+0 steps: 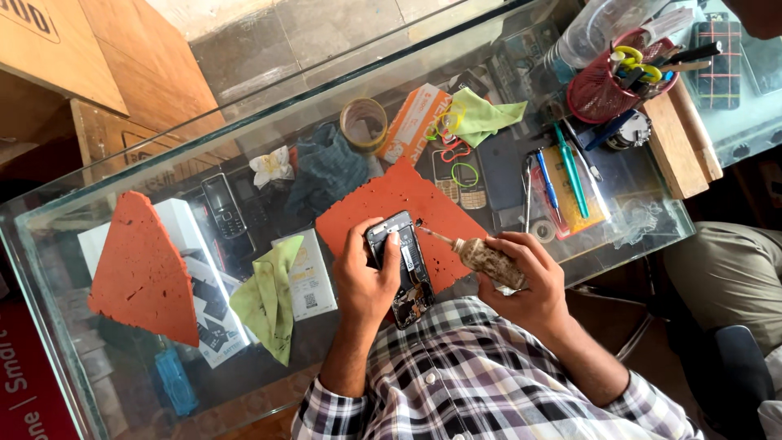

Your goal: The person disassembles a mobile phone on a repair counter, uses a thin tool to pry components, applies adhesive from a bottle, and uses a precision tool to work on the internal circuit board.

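Note:
My left hand (366, 273) grips an opened smartphone (405, 273) with its back off, tilted over an orange rubber mat (391, 200) on the glass counter. My right hand (525, 273) holds a small grimy squeeze bottle (489, 261) with a thin metal nozzle (432, 236). The nozzle tip points at the phone's upper right corner, almost touching it.
The glass counter (98, 183) holds a second orange mat (142, 273), green cloths (269, 297), a dark keypad phone (222, 205), a tape roll (364, 122), tweezers and blue tools (547, 179), and a red mesh pen cup (603, 90). Another person's leg (729, 273) is at right.

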